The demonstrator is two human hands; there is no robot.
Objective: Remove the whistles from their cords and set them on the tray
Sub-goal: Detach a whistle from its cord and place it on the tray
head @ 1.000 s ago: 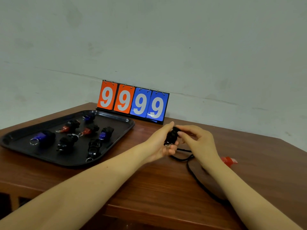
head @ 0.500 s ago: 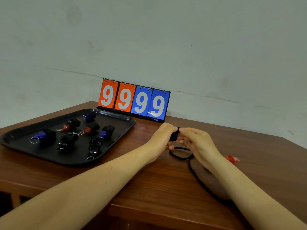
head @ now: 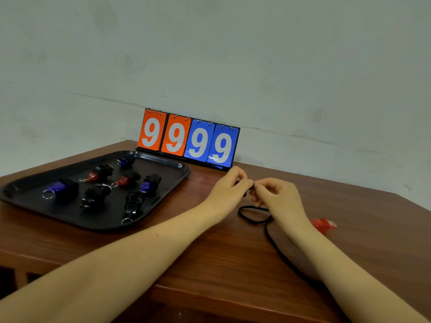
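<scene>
1. Two hands meet above the brown wooden table: left hand curled round a small black whistle, mostly hidden.
2. Right hand pinches at its ring.
3. Black cord trails on the table.
4. Black plastic tray at left holds seven whistles.

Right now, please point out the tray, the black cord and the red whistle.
tray [head: 179, 165]: head view, far right rim.
black cord [head: 250, 220]: head view, loop on table.
red whistle [head: 323, 224]: head view, body.
</scene>
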